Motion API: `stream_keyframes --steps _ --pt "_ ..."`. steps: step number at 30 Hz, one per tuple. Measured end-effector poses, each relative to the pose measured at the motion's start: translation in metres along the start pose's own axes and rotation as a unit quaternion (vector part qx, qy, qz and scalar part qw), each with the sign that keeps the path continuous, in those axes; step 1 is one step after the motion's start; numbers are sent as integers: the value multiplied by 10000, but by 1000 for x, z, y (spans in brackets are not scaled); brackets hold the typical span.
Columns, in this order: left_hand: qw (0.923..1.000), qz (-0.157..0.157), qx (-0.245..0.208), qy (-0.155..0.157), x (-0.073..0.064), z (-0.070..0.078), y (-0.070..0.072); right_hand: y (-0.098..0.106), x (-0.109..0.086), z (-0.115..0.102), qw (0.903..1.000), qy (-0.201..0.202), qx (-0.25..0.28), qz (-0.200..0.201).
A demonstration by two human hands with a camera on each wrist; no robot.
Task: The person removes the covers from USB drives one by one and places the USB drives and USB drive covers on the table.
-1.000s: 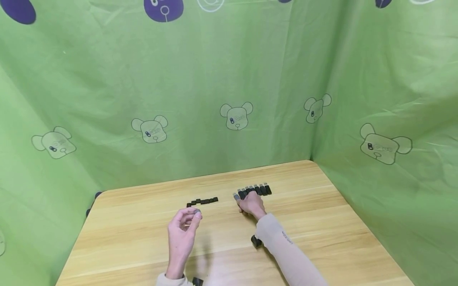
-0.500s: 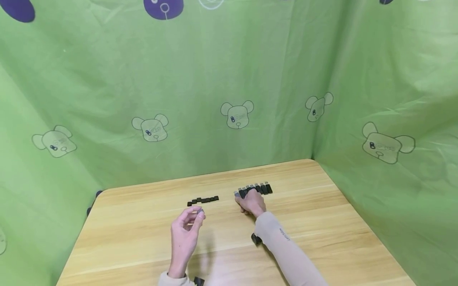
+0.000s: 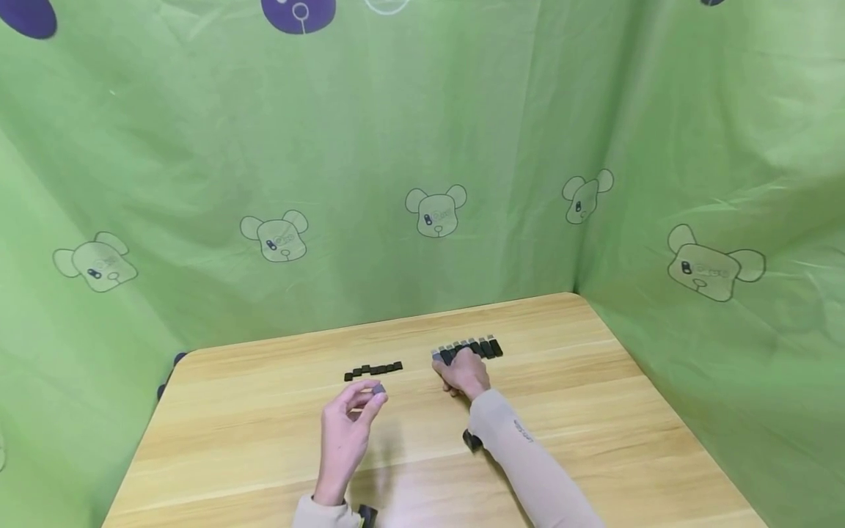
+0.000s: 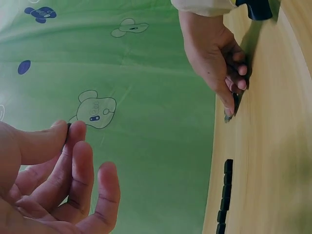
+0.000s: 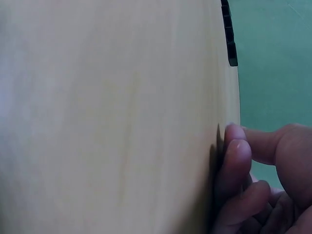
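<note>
My left hand (image 3: 345, 433) is raised above the table and pinches a small grey cap (image 3: 378, 389) between thumb and fingertips. In the left wrist view only a thin dark edge of that cap (image 4: 68, 126) shows, with the other fingers loosely bent. At the left end of a row of black USB sticks (image 3: 495, 347), my right hand (image 3: 467, 372) pinches a grey USB stick (image 3: 436, 356) low at the tabletop. Its metal plug points away from me. The right wrist view shows curled fingers (image 5: 237, 161) by the wood; the stick is hidden there.
Left of the USB sticks, several small black caps (image 3: 381, 369) lie in an uneven row on the wooden table (image 3: 264, 411). Green curtains (image 3: 356, 279) printed with bear heads stand behind the table and at its sides.
My left hand has moved slightly right with the grey cap. The grey USB stick has shifted a little and now stands straighter beside the black ones, with my right hand staying on it.
</note>
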State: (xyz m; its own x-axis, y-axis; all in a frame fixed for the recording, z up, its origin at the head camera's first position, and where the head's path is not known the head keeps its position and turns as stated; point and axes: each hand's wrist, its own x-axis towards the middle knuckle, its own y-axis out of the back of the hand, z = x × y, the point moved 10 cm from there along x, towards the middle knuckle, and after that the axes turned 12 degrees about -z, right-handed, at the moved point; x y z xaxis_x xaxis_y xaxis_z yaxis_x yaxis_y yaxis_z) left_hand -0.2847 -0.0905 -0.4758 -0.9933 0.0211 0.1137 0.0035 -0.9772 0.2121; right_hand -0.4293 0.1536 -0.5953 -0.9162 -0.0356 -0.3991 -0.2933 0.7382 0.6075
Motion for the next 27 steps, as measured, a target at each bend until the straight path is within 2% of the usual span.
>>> stream_keyframes --steps 7,11,14,19,22,27 --pt "9983 -182 554 -40 20 1 -4 2 -3 -2 9996 209 187 -34" --pt "9956 -288 849 -286 34 5 -8 6 -7 -6 9993 329 182 0" --pt "9903 -288 1236 -567 46 10 -13 15 -14 -9 9989 404 228 58" --pt "9752 -282 1975 -959 66 12 -26 33 -28 -14 9975 559 366 214" --pt "9692 -296 2204 -1063 78 7 -34 42 -37 -20 9954 766 487 303" --pt "9672 -282 2303 -1032 98 -5 -44 55 -58 -33 9897 1186 700 384"
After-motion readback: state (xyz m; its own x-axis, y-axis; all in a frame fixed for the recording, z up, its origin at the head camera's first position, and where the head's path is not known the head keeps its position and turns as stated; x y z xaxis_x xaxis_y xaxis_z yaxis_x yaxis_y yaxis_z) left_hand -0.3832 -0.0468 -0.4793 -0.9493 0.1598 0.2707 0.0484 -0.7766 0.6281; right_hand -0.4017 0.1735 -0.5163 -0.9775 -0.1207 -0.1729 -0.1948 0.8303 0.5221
